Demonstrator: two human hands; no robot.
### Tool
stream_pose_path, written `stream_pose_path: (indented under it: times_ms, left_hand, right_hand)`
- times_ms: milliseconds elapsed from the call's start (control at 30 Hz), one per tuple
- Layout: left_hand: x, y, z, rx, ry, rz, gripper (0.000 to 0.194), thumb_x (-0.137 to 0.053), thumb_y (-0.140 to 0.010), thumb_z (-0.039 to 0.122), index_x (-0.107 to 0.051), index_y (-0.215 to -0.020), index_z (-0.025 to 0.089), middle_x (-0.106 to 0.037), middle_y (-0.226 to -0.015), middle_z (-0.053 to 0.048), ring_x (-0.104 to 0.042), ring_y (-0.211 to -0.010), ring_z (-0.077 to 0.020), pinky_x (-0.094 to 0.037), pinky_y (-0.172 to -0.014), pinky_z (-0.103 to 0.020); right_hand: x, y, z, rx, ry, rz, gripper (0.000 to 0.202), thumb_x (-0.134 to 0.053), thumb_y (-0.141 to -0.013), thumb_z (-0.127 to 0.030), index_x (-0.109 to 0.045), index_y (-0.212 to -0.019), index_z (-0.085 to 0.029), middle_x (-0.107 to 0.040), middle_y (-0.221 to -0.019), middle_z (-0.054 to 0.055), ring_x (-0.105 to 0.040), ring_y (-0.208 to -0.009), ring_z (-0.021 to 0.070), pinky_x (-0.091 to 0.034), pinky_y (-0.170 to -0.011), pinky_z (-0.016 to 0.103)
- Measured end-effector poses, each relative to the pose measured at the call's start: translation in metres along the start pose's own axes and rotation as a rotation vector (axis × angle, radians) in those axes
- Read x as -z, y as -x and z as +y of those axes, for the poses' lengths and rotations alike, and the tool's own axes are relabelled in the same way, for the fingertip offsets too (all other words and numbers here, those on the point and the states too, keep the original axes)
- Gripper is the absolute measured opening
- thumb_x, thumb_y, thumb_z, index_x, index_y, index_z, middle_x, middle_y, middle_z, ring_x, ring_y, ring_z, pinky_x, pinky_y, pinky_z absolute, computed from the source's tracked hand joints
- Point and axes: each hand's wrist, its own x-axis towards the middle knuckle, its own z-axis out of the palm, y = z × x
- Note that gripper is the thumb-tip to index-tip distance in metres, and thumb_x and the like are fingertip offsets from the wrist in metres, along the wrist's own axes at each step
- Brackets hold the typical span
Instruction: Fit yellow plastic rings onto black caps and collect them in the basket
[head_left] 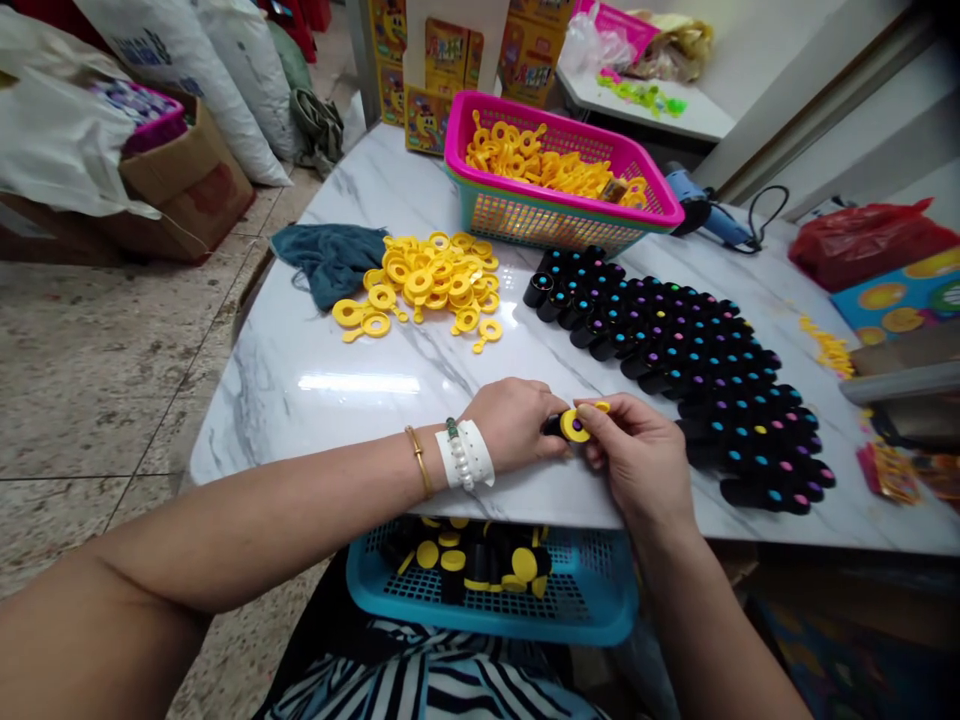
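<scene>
In front of me, at the table's near edge, my left hand (517,425) grips a small black cylinder (553,425) lying on its side. My right hand (637,445) pinches a yellow ring with a tab (574,427) against the cylinder's end, and a purple dot shows through the ring's hole. Whether the ring is seated or only touching, I cannot tell. A pile of similar yellow tabbed rings (435,280) lies beyond my left hand. To the right stand many black cylinders (660,340) in rows, topped with coloured dots.
On my lap, a blue basket (600,600) holds black cylinders with yellow ends. A pink basket (660,195) full of yellow rings stands at the table's back. A dark cloth (330,260) lies left of the pile. A blue power tool (720,220) rests at the right back.
</scene>
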Motion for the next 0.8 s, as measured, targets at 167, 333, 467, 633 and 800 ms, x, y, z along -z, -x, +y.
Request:
stream_pose_path:
  times_ms: [167,333,467,633,800]
  left_hand:
    - [0.006,0.001,0.006,0.086,0.234,-0.027,0.031,-0.058,-0.085,0.043,-0.072,-0.077,0.017,-0.064,-0.063,-0.001,-0.054,-0.058,-0.0121,-0.037,-0.056,-0.025]
    - [0.004,-0.004,0.005,0.211,0.37,-0.027,0.035,-0.051,-0.09,0.041,-0.072,-0.076,0.016,-0.068,-0.068,-0.002,-0.057,-0.064,-0.0125,-0.04,-0.058,-0.024]
    - [-0.003,0.006,0.008,0.099,0.234,0.06,0.036,-0.045,-0.093,0.039,-0.072,-0.083,0.017,-0.064,-0.067,-0.001,-0.056,-0.064,-0.0127,-0.042,-0.062,-0.025]
    - [-0.014,0.015,0.009,-0.01,0.083,0.19,0.047,-0.065,-0.081,0.048,-0.064,-0.116,0.015,-0.061,-0.089,-0.006,-0.059,-0.08,-0.0177,-0.048,-0.074,-0.029]
    - [-0.013,0.009,0.003,-0.074,0.02,0.082,0.039,-0.066,-0.081,0.044,-0.066,-0.111,0.019,-0.058,-0.092,-0.005,-0.059,-0.08,-0.0168,-0.049,-0.075,-0.029]
  right_hand:
    - [0.001,0.001,-0.002,-0.017,0.022,-0.069,0.021,-0.072,-0.08,-0.038,-0.065,-0.079,-0.017,-0.058,-0.051,-0.004,-0.047,-0.039,0.0078,-0.037,-0.037,0.018]
    - [-0.003,0.002,0.0,0.06,0.054,-0.052,0.022,-0.067,-0.084,-0.04,-0.06,-0.08,-0.019,-0.056,-0.051,-0.006,-0.049,-0.04,0.0082,-0.04,-0.04,0.018]
    - [-0.009,0.007,0.002,0.119,0.054,-0.027,0.023,-0.064,-0.085,-0.041,-0.065,-0.086,-0.019,-0.058,-0.057,-0.005,-0.05,-0.043,0.0085,-0.042,-0.042,0.02]
    - [0.001,0.009,0.009,0.092,-0.04,-0.043,0.035,-0.057,-0.089,-0.048,-0.071,-0.088,-0.015,-0.067,-0.077,0.003,-0.058,-0.057,0.0124,-0.049,-0.052,0.024]
    - [0.027,-0.007,0.003,-0.221,-0.268,-0.267,0.034,-0.067,-0.082,-0.045,-0.069,-0.076,-0.012,-0.063,-0.065,0.005,-0.057,-0.051,0.0124,-0.047,-0.044,0.022]
